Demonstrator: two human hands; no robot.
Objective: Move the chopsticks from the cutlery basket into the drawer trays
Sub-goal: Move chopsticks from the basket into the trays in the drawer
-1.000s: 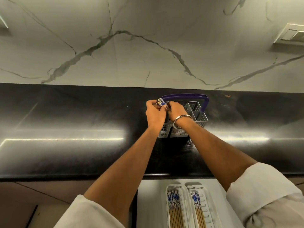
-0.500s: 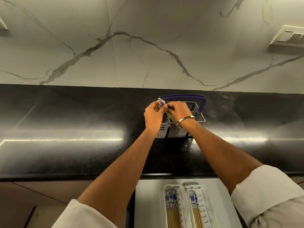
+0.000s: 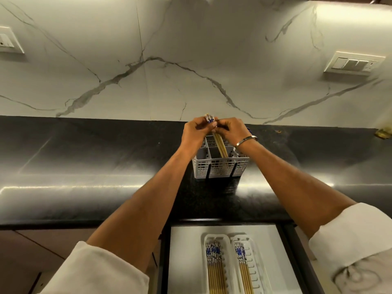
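Observation:
A grey cutlery basket (image 3: pixel 218 167) stands on the black counter (image 3: pixel 84 158); its purple handle is mostly hidden behind my hands. A few wooden chopsticks (image 3: pixel 220 146) with blue-and-white tops rise out of its middle compartment. My left hand (image 3: pixel 196 132) grips their tops, and my right hand (image 3: pixel 230 129) pinches the same bundle from the right. Below, in the open drawer (image 3: pixel 184 262), the left white tray (image 3: pixel 205 270) holds several chopsticks and the right white tray (image 3: pixel 257 270) holds a few.
A marble backsplash runs behind the counter, with a switch plate (image 3: pixel 354 64) on the right and a socket plate (image 3: pixel 8 41) on the left. A small brass object (image 3: pixel 384 132) sits at the counter's far right edge. Brown cabinet fronts lie left of the drawer.
Both hands have lifted the chopstick bundle upward, so more of the wooden shafts shows above the basket. My head has come closer, and the view has tilted.

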